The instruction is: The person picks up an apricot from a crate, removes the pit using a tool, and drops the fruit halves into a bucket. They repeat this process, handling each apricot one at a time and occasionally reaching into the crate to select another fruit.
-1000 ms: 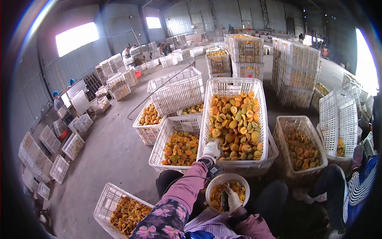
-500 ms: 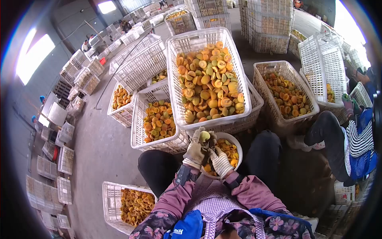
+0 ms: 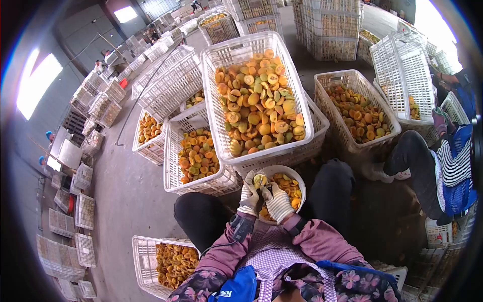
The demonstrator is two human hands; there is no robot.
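Observation:
My left hand (image 3: 249, 194), in a striped work glove, pinches a yellow-green fruit piece (image 3: 259, 181) between its fingers. Beside it, my gloved right hand (image 3: 276, 201) is closed around something small and dark that I cannot make out, close against the fruit. Both hands are over the left side of a round white bowl (image 3: 300, 187) that holds orange and yellow fruit pieces (image 3: 288, 189). Just beyond the bowl, a large white crate (image 3: 207, 75) full of halved orange and green fruit (image 3: 259, 100) rests tilted on another crate.
Fruit crates stand at the left (image 3: 168, 176) and right (image 3: 357, 143). A crate of darker pieces (image 3: 143, 264) lies near my left knee. A co-worker in blue (image 3: 455, 171) sits at the right. Stacked crates (image 3: 332, 30) rise behind; grey floor (image 3: 118, 181) shows at the left.
The view has shifted slightly. The fruit between my hands now shows a paler, yellower surface, and my right hand has turned a little beside it.

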